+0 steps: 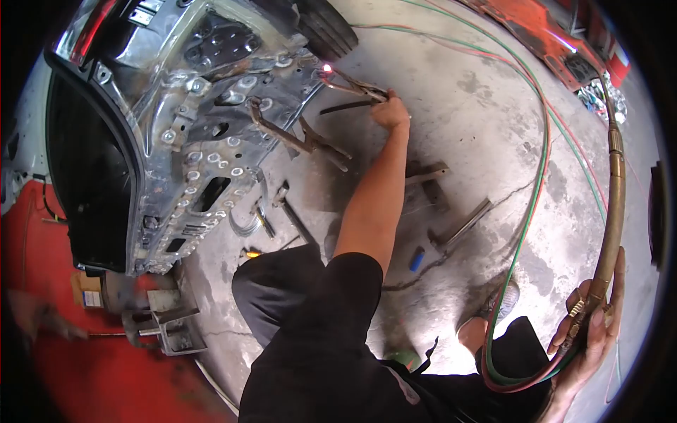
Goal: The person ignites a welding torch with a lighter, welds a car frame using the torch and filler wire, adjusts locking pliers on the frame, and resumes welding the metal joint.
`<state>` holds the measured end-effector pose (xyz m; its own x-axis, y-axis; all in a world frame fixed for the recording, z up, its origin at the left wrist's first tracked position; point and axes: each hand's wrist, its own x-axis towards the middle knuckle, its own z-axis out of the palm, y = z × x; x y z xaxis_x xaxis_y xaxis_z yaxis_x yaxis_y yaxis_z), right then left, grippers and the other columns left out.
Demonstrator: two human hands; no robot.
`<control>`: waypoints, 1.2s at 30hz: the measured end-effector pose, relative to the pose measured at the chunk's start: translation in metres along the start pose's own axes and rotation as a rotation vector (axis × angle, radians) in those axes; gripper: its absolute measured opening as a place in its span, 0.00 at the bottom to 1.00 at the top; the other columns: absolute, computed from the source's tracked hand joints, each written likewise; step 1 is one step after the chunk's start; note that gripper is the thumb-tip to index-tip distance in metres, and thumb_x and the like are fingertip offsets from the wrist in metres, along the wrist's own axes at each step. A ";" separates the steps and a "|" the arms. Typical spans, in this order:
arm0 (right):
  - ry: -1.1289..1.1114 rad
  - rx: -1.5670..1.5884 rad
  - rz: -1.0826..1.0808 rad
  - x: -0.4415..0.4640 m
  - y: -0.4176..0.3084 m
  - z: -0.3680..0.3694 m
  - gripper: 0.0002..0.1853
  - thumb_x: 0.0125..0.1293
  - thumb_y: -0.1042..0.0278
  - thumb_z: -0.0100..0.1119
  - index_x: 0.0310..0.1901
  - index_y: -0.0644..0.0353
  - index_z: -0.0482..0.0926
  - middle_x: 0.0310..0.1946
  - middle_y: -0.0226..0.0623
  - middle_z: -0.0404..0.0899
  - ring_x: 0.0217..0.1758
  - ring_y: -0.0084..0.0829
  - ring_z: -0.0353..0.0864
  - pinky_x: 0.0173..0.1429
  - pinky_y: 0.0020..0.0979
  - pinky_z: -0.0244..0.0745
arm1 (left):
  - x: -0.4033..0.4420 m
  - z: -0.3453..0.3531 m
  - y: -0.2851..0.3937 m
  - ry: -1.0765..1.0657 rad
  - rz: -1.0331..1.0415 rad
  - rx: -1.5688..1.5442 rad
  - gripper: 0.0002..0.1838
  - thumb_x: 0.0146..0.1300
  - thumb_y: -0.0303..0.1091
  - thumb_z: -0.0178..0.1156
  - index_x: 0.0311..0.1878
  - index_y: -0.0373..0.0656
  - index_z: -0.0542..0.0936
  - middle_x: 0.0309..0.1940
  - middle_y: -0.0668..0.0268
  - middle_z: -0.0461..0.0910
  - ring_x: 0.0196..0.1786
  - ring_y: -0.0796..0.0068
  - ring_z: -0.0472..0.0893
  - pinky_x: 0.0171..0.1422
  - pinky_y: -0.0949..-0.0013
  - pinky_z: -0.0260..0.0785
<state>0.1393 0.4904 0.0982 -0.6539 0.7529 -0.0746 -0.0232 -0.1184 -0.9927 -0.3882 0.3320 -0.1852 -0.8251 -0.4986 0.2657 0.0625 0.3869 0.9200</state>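
Note:
My left hand (390,113) is closed around the handles of long-jawed locking pliers (360,88). Their jaws reach the edge of a bare metal car body panel (211,158), where a small spot (326,68) glows bright pinkish-white. A second pair of locking clamp pliers (303,143) hangs from the panel just below. At the lower right, my right hand (596,345) grips a brass gas torch (615,190), its thin neck pointing up. Red and green hoses (539,158) loop from the torch's lower end. I cannot make out a flame at its tip.
A hammer (293,211), angled metal pieces (462,224) and a blue object (417,259) lie on the concrete floor. A tyre (324,32) stands beyond the panel. An orange-red metal part (525,32) is at upper right. A metal bracket (176,331) sits at lower left.

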 end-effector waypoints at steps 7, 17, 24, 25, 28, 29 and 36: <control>-0.033 -0.002 -0.009 -0.002 -0.006 0.004 0.51 0.71 0.48 0.67 0.82 0.73 0.52 0.36 0.39 0.79 0.21 0.20 0.79 0.16 0.17 0.71 | -0.004 -0.060 0.019 -0.308 -0.268 -0.580 0.19 0.72 0.30 0.63 0.58 0.31 0.69 0.31 0.55 0.81 0.23 0.59 0.85 0.24 0.61 0.77; -0.061 0.010 -0.072 -0.009 -0.015 0.029 0.44 0.74 0.53 0.63 0.81 0.71 0.56 0.35 0.41 0.80 0.15 0.18 0.75 0.14 0.19 0.67 | -0.028 -0.108 -0.026 -0.739 -0.389 -0.439 0.15 0.63 0.26 0.61 0.53 0.37 0.74 0.42 0.58 0.81 0.36 0.64 0.87 0.37 0.65 0.77; -0.118 -0.098 -0.068 -0.007 -0.013 0.029 0.42 0.75 0.51 0.59 0.81 0.71 0.59 0.38 0.43 0.81 0.19 0.18 0.76 0.18 0.19 0.70 | -0.122 -0.206 -0.054 -0.896 -0.680 -0.455 0.14 0.59 0.28 0.64 0.47 0.35 0.76 0.36 0.60 0.81 0.36 0.63 0.87 0.35 0.63 0.77; -0.133 -0.104 -0.065 -0.007 -0.011 0.028 0.42 0.75 0.51 0.58 0.81 0.70 0.59 0.38 0.43 0.82 0.20 0.18 0.77 0.19 0.20 0.71 | -0.131 -0.221 -0.063 -0.923 -0.721 -0.428 0.14 0.61 0.28 0.63 0.48 0.36 0.76 0.39 0.59 0.81 0.38 0.62 0.87 0.39 0.62 0.79; -0.194 -0.123 -0.034 -0.009 -0.011 0.028 0.41 0.76 0.51 0.57 0.81 0.70 0.58 0.40 0.43 0.82 0.23 0.18 0.78 0.21 0.20 0.72 | -0.154 -0.270 -0.084 -0.958 -0.832 -0.340 0.13 0.65 0.28 0.62 0.51 0.36 0.76 0.44 0.57 0.81 0.41 0.59 0.87 0.46 0.59 0.83; -0.208 -0.116 -0.030 -0.008 -0.010 0.029 0.41 0.76 0.51 0.57 0.81 0.70 0.58 0.40 0.43 0.82 0.23 0.18 0.78 0.21 0.20 0.72 | -0.157 -0.286 -0.086 -0.944 -0.858 -0.308 0.13 0.65 0.28 0.62 0.51 0.36 0.76 0.44 0.57 0.82 0.42 0.59 0.87 0.46 0.59 0.83; -0.281 -0.153 -0.017 -0.011 0.001 0.037 0.40 0.76 0.52 0.57 0.81 0.68 0.60 0.41 0.39 0.82 0.25 0.18 0.78 0.24 0.21 0.73 | -0.129 -0.377 -0.110 -0.868 -0.793 -0.241 0.08 0.61 0.27 0.63 0.42 0.38 0.77 0.34 0.60 0.81 0.37 0.62 0.88 0.36 0.61 0.77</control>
<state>0.1186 0.4582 0.1018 -0.8384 0.5428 -0.0499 0.0640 0.0072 -0.9979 -0.0773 0.0614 -0.2123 -0.7787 0.1930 -0.5970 -0.6073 0.0070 0.7944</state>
